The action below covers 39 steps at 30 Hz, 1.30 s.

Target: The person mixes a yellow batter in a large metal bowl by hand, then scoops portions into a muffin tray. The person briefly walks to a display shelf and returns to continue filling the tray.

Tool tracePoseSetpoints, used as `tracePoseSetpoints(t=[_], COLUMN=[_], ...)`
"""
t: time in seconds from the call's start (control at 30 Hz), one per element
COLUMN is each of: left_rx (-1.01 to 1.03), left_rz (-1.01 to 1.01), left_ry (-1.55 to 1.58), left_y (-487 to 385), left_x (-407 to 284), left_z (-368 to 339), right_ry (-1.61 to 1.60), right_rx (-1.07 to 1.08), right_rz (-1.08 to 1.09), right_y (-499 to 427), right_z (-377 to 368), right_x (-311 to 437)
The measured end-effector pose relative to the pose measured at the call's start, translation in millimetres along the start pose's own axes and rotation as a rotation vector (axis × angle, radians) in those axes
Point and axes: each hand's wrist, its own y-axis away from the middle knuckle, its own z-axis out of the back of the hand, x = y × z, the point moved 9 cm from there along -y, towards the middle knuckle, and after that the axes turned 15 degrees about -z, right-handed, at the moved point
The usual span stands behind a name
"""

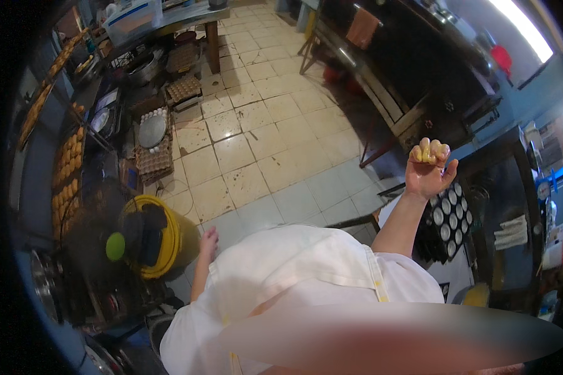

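My right hand (429, 168) is raised at the right with its palm turned up towards my view. A glossy yellow wet coating covers its curled fingers, the thumb stands apart, and nothing lies in the palm. Below and behind it is a stack of dark muffin pans (448, 220) with round cups. My left hand (210, 240) hangs low beside my white apron (300, 262), close to a yellow bucket (185, 239). It is small and seen edge-on, so its finger posture is unclear; no object shows in it.
Egg trays (154, 161) with a round metal lid (152, 131) on them stand left of the tiled floor (262, 136). A fan (115, 246) is beside the bucket. Bread trays (68, 159) line the left. A dark oven (403, 61) stands at right, a table (188, 18) at the back.
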Motion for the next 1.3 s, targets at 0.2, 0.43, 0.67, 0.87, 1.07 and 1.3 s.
tracePoseSetpoints(t=[0.2, 0.43, 0.67, 0.87, 1.07, 1.3], left_rx=[-0.087, -0.157, -0.167, -0.19, 0.02, 0.446], left_rz=[0.324, 0.557, 0.459, 0.14, -0.051, 0.372], left_ry=[0.122, 0.191, 0.241, 0.186, 0.172, -0.117], left_y=[-46, -177, -436, -695, -799, -777], left_x=[72, 77, -18, -227, -349, -278], left_z=[3, 34, 76, 56, -46, -81], right_ry=[0.031, 0.073, 0.182, 0.235, 0.275, 0.267], right_rx=[-0.058, -0.164, 0.002, -0.237, -0.204, -0.308], right_rz=[-0.052, 0.136, 0.108, 0.264, 0.36, 0.504], right_y=[-115, -235, -361, -386, -433, -474], right_z=[44, 100, 122, 167, 207, 245], right_x=[-50, -87, -130, -124, -109, -109])
